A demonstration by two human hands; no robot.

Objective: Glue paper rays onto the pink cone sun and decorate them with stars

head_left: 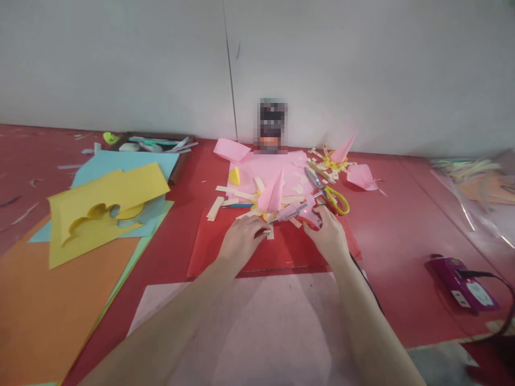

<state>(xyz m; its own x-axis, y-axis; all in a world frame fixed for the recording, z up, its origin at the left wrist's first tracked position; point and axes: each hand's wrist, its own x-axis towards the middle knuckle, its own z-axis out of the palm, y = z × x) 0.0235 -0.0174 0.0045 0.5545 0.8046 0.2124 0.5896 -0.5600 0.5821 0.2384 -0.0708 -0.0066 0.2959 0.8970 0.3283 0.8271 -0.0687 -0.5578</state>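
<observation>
A pink paper cone (pixel 272 194) stands on a yellow flower-shaped base with cream paper strips (pixel 271 231) sticking out around it. My left hand (pixel 243 236) is at the near side of this piece, its fingertips closed at the end of one strip. In my right hand (pixel 329 235) is a pink glue gun (pixel 295 210), gripped by its handle. Its nozzle points left, close to my left fingertips and the base of the cone. Under both hands lies a red board (pixel 237 254).
Yellow-handled scissors (pixel 340 201) lie right of the glue gun. A similar cone piece (pixel 341 153) stands behind them. At left are coloured sheets, including a cut yellow sheet (pixel 108 212), and a dark tray (pixel 177 169). A purple power strip (pixel 462 284) sits at right.
</observation>
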